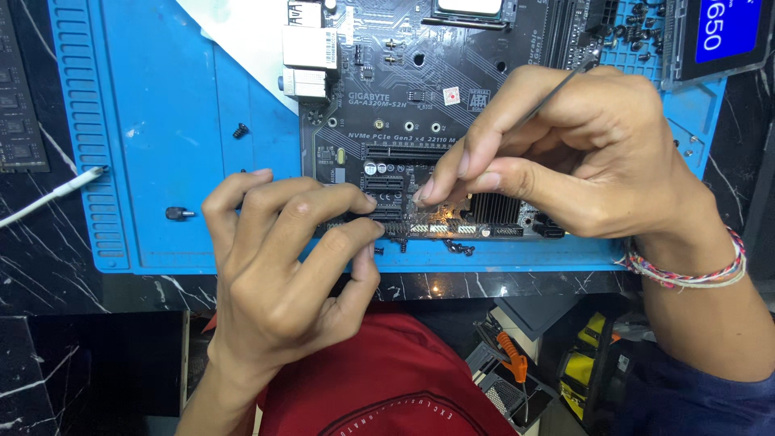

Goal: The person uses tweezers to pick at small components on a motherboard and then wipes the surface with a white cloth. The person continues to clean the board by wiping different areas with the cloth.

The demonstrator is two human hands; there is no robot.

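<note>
The left hand [282, 274] had its fingers [355, 206] curled together, tips pressed on the near edge of the black motherboard [420, 97], which lay on a blue mat [161, 121] over the marble tabletop [48, 282]. Just right of them, the right hand [581, 153] pinched a thin metal tool [557, 90] over the board's lower edge. Loose screws [460, 249] lay just below.

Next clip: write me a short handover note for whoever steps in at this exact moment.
Left hand: fingers pinched at the near edge of the black motherboard, by the expansion slots.
Right hand: holds a thin metal tool, tip hidden behind the fingers near the lower board edge.
The board lies on a blue work mat.
Loose screws: one on the mat, a few by the board's near edge.
Done and left: cannot tell; the work spot is covered.
</note>
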